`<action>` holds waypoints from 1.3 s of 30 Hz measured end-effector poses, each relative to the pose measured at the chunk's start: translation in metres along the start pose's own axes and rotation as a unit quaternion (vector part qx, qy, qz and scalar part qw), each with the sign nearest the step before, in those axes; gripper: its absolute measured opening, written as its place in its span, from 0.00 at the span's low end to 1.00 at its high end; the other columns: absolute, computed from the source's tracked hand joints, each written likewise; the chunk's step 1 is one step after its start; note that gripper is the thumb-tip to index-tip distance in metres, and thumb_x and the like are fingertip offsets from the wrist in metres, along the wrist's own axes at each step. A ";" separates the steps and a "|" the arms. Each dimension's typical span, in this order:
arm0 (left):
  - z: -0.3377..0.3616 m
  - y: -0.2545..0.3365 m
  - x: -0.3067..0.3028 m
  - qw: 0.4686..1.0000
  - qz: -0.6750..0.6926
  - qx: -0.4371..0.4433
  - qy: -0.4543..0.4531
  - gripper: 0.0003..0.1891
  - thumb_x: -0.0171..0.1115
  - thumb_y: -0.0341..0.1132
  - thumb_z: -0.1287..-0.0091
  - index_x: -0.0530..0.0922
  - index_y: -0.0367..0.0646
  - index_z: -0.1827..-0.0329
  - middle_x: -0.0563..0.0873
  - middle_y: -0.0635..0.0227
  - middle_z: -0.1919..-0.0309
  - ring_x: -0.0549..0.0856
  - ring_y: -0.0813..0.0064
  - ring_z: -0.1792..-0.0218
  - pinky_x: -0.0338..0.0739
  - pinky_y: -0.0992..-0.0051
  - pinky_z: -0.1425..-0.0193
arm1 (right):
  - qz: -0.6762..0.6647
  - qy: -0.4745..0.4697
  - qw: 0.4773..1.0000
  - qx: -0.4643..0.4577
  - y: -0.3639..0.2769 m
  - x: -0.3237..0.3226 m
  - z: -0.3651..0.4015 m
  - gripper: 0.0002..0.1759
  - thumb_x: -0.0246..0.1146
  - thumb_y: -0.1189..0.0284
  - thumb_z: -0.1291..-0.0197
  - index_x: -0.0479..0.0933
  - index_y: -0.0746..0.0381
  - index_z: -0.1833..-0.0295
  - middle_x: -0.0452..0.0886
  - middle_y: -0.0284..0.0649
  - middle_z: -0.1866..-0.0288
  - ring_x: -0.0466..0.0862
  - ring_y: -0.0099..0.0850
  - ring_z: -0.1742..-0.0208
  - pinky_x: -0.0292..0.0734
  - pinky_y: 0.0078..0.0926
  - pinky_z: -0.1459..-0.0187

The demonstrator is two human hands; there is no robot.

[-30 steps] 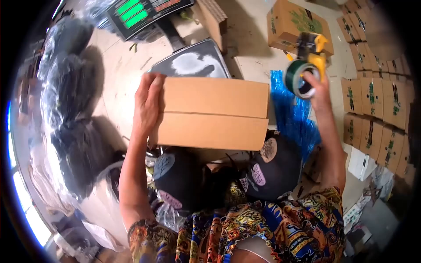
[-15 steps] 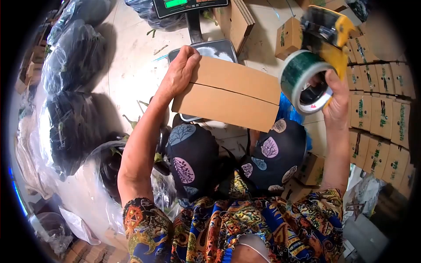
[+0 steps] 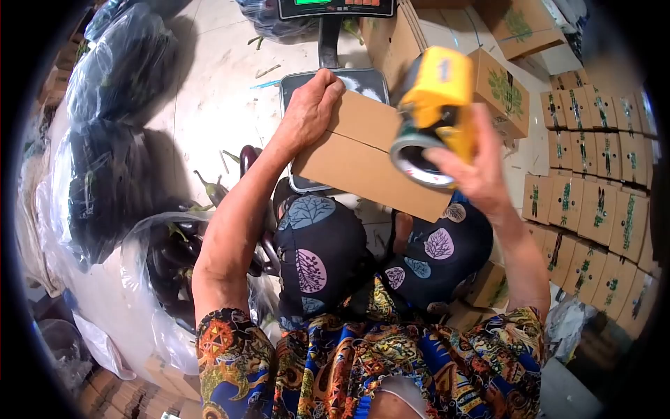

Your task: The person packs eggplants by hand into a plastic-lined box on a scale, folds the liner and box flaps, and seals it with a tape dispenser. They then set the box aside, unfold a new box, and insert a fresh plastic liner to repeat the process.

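Note:
A closed cardboard box (image 3: 363,164), its two top flaps meeting along a seam, sits in front of my knees and overlaps the scale's platform (image 3: 287,94). My left hand (image 3: 315,108) grips the box's far left edge with curled fingers. In my right hand (image 3: 478,171) is a yellow tape dispenser (image 3: 447,77) with a roll of green tape (image 3: 422,160), held over the right end of the box. The thumb reaches toward the roll's hollow core, and motion blurs hand and dispenser. The dispenser hides the right part of the seam.
Plastic bags of eggplants (image 3: 105,195) line the left side. An open bag with loose eggplants (image 3: 174,255) lies by my left knee. Stacked, taped boxes (image 3: 579,202) fill the right. Beyond stand the scale's display (image 3: 335,7) and more cardboard boxes (image 3: 499,91).
My right hand has swung the tape dispenser left, from beside the box to over its right end. The dispenser has turned. The whole view has shifted slightly.

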State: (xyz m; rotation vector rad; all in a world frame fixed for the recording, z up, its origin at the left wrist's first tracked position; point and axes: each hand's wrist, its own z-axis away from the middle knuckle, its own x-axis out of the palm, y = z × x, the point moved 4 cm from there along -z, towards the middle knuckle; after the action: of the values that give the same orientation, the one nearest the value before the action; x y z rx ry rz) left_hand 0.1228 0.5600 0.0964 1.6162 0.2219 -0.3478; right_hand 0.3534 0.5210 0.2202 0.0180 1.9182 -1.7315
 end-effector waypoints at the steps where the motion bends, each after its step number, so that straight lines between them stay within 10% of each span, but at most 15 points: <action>1: 0.000 0.000 0.000 1.000 0.009 -0.001 0.006 0.14 0.47 0.41 0.25 0.73 0.38 0.53 0.83 0.51 0.62 0.82 0.53 0.58 0.75 0.65 0.49 | 0.111 -0.011 0.994 0.006 0.011 0.012 -0.002 0.31 0.75 0.67 0.49 0.65 0.65 0.45 0.83 0.45 0.56 0.85 0.35 0.55 0.80 0.31 0.53; 7: -0.002 -0.004 0.002 0.999 0.042 0.015 0.030 0.12 0.50 0.40 0.27 0.73 0.39 0.55 0.82 0.45 0.62 0.81 0.41 0.56 0.75 0.57 0.51 | 0.250 -0.008 0.966 -0.067 -0.001 0.025 -0.006 0.34 0.77 0.65 0.52 0.65 0.64 0.46 0.82 0.54 0.59 0.85 0.51 0.58 0.80 0.38 0.57; 8: -0.002 -0.008 0.004 1.000 0.003 0.002 0.003 0.14 0.46 0.40 0.23 0.73 0.36 0.51 0.84 0.51 0.59 0.83 0.56 0.55 0.75 0.67 0.47 | 0.241 -0.007 0.968 -0.068 0.000 0.027 -0.008 0.34 0.77 0.65 0.53 0.65 0.64 0.46 0.81 0.54 0.59 0.85 0.51 0.58 0.80 0.39 0.57; 13: 0.013 0.011 -0.017 0.975 0.037 0.099 0.198 0.19 0.49 0.43 0.25 0.79 0.35 0.50 0.84 0.59 0.61 0.83 0.68 0.58 0.76 0.71 0.49 | 0.246 -0.023 0.965 -0.082 -0.003 0.028 -0.007 0.34 0.77 0.67 0.54 0.65 0.65 0.46 0.81 0.54 0.59 0.85 0.51 0.58 0.80 0.39 0.58; 19: 0.049 0.058 -0.022 0.959 0.253 -0.118 -0.048 0.27 0.50 0.59 0.28 0.80 0.39 0.56 0.79 0.74 0.73 0.74 0.83 0.70 0.69 0.81 0.64 | 0.266 -0.030 0.958 -0.098 -0.007 0.032 -0.009 0.34 0.77 0.69 0.54 0.66 0.65 0.45 0.81 0.54 0.59 0.85 0.52 0.58 0.81 0.40 0.58; 39: 0.042 0.032 -0.009 0.876 0.459 -0.133 -0.073 0.19 0.56 0.50 0.27 0.80 0.41 0.62 0.81 0.75 0.72 0.78 0.86 0.73 0.72 0.85 0.64 | 0.257 -0.067 0.960 -0.084 -0.016 0.040 -0.017 0.33 0.76 0.70 0.53 0.66 0.66 0.45 0.81 0.55 0.59 0.84 0.54 0.57 0.80 0.41 0.57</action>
State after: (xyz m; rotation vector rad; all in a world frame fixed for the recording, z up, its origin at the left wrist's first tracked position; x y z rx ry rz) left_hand 0.1220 0.5163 0.1270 1.2460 -0.5898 0.2915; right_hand 0.3070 0.5201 0.2187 0.3025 1.7563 -1.1920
